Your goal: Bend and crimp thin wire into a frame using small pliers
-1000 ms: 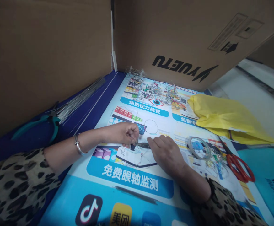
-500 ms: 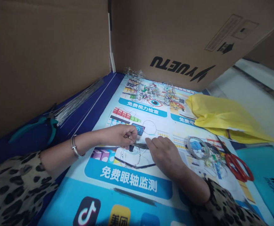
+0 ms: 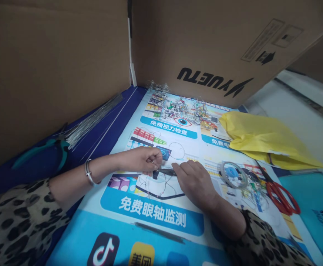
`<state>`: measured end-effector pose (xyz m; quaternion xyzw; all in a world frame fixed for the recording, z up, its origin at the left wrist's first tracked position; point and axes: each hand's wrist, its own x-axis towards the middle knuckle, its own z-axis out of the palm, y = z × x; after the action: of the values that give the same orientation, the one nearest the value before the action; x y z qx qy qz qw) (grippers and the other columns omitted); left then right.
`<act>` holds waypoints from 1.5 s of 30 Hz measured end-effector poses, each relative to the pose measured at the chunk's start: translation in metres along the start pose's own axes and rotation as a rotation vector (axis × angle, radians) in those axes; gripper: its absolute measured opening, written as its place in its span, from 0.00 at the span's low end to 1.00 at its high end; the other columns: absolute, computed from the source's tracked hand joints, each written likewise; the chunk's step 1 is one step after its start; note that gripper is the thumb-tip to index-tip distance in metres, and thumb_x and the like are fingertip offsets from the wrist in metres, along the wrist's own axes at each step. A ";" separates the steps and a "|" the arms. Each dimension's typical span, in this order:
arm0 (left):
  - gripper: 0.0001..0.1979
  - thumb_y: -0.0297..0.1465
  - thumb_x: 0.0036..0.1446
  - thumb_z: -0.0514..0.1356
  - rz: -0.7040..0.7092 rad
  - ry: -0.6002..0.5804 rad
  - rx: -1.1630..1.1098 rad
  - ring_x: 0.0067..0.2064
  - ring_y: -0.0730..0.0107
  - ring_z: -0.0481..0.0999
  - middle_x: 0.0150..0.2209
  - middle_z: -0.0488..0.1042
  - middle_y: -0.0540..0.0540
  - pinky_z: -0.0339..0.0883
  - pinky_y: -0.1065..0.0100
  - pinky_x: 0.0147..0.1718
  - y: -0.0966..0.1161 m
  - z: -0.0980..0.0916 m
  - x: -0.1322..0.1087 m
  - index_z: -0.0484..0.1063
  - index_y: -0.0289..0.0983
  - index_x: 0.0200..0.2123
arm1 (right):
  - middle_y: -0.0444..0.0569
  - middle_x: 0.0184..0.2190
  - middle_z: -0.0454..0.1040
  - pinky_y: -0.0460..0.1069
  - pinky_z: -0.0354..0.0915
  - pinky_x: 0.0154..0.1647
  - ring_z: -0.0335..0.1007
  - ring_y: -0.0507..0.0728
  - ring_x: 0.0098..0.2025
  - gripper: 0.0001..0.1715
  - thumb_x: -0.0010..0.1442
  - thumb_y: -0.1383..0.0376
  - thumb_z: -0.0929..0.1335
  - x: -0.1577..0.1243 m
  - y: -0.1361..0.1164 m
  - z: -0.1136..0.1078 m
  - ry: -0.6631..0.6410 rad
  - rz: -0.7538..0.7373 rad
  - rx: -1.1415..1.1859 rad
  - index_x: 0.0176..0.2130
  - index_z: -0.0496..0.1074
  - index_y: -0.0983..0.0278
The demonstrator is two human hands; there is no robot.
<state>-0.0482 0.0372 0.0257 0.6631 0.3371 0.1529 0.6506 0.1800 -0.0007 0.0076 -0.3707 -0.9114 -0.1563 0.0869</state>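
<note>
My left hand (image 3: 149, 159) is closed in a pinch on a thin wire (image 3: 164, 187), which hangs in a loose loop with tiny beads along it below the fingers. From the right, my right hand (image 3: 191, 179) grips slim, dark, pointed tweezers (image 3: 167, 171). Their tip meets the wire close beside my left fingertips. The tweezers' rear end is hidden in my right palm. Just beyond my hands, a round loop of thin wire (image 3: 177, 150) lies on the printed sheet (image 3: 161, 207).
Teal-handled pliers (image 3: 63, 153) and a bundle of straight wires (image 3: 91, 123) lie left. Tangled wire pieces (image 3: 180, 107) sit at the back by a cardboard box (image 3: 205, 40). To the right are a tape roll (image 3: 233, 174), red-handled scissors (image 3: 282, 197) and a yellow bag (image 3: 261, 136).
Both hands stay almost in place. The hanging wire loop has shifted slightly, and the tweezers have turned a little at the left fingertips.
</note>
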 end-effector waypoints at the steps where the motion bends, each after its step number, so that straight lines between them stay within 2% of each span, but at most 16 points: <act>1: 0.03 0.27 0.54 0.56 0.000 -0.001 -0.002 0.27 0.76 0.70 0.27 0.67 0.52 0.63 0.73 0.25 0.000 0.000 0.000 0.62 0.35 0.33 | 0.47 0.27 0.66 0.51 0.49 0.33 0.55 0.55 0.32 0.12 0.60 0.71 0.61 0.000 0.000 0.000 0.000 0.002 0.001 0.42 0.71 0.66; 10: 0.03 0.27 0.54 0.55 0.004 -0.006 0.028 0.27 0.76 0.70 0.26 0.67 0.52 0.63 0.74 0.25 0.002 0.000 -0.001 0.62 0.35 0.34 | 0.46 0.25 0.65 0.51 0.48 0.32 0.55 0.55 0.31 0.12 0.60 0.71 0.61 0.000 0.000 0.002 0.004 0.018 0.008 0.41 0.71 0.65; 16: 0.03 0.26 0.53 0.54 0.016 0.016 0.098 0.25 0.76 0.67 0.24 0.66 0.52 0.59 0.75 0.23 0.005 0.000 -0.002 0.63 0.35 0.34 | 0.47 0.26 0.66 0.51 0.48 0.32 0.56 0.55 0.31 0.12 0.60 0.71 0.61 0.000 0.000 0.001 -0.017 0.026 0.004 0.42 0.71 0.65; 22: 0.04 0.27 0.51 0.56 0.053 0.145 0.407 0.28 0.76 0.65 0.27 0.69 0.51 0.56 0.75 0.26 0.003 -0.006 -0.006 0.68 0.35 0.32 | 0.47 0.27 0.67 0.51 0.49 0.33 0.56 0.55 0.32 0.13 0.60 0.72 0.61 -0.001 -0.001 0.000 -0.022 0.016 0.003 0.43 0.70 0.66; 28: 0.04 0.29 0.53 0.55 0.079 0.270 0.448 0.29 0.76 0.64 0.26 0.67 0.53 0.57 0.75 0.29 -0.004 -0.011 -0.013 0.68 0.35 0.30 | 0.47 0.28 0.67 0.51 0.49 0.33 0.56 0.55 0.32 0.13 0.60 0.71 0.61 -0.001 -0.002 -0.001 -0.033 0.008 -0.014 0.44 0.69 0.66; 31: 0.08 0.33 0.56 0.53 0.116 0.310 0.411 0.29 0.75 0.65 0.26 0.67 0.52 0.57 0.74 0.29 -0.004 -0.007 -0.018 0.68 0.35 0.30 | 0.47 0.28 0.67 0.51 0.49 0.33 0.56 0.55 0.32 0.12 0.60 0.72 0.61 0.000 -0.003 -0.002 -0.039 0.012 -0.016 0.43 0.69 0.66; 35: 0.12 0.38 0.57 0.54 0.171 0.293 0.413 0.31 0.73 0.67 0.30 0.69 0.49 0.59 0.73 0.31 0.000 0.005 -0.024 0.69 0.35 0.32 | 0.47 0.27 0.67 0.51 0.49 0.33 0.56 0.55 0.32 0.12 0.60 0.71 0.61 0.000 -0.003 -0.003 -0.035 0.013 -0.008 0.43 0.69 0.66; 38: 0.11 0.37 0.56 0.56 0.217 0.320 0.539 0.33 0.72 0.68 0.30 0.70 0.48 0.60 0.72 0.32 0.001 0.013 -0.025 0.70 0.36 0.31 | 0.47 0.27 0.67 0.51 0.49 0.33 0.56 0.55 0.31 0.12 0.60 0.72 0.61 0.000 -0.003 -0.002 -0.022 0.011 -0.007 0.42 0.70 0.66; 45: 0.12 0.35 0.61 0.50 0.324 0.362 0.721 0.35 0.70 0.71 0.31 0.74 0.47 0.61 0.71 0.35 -0.007 0.022 -0.022 0.71 0.37 0.32 | 0.47 0.28 0.67 0.51 0.49 0.33 0.56 0.55 0.32 0.12 0.60 0.71 0.61 0.001 -0.004 -0.001 -0.019 0.011 -0.019 0.43 0.69 0.66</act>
<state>-0.0522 0.0060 0.0219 0.8548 0.3691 0.2394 0.2755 0.1765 -0.0030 0.0076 -0.3782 -0.9085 -0.1611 0.0756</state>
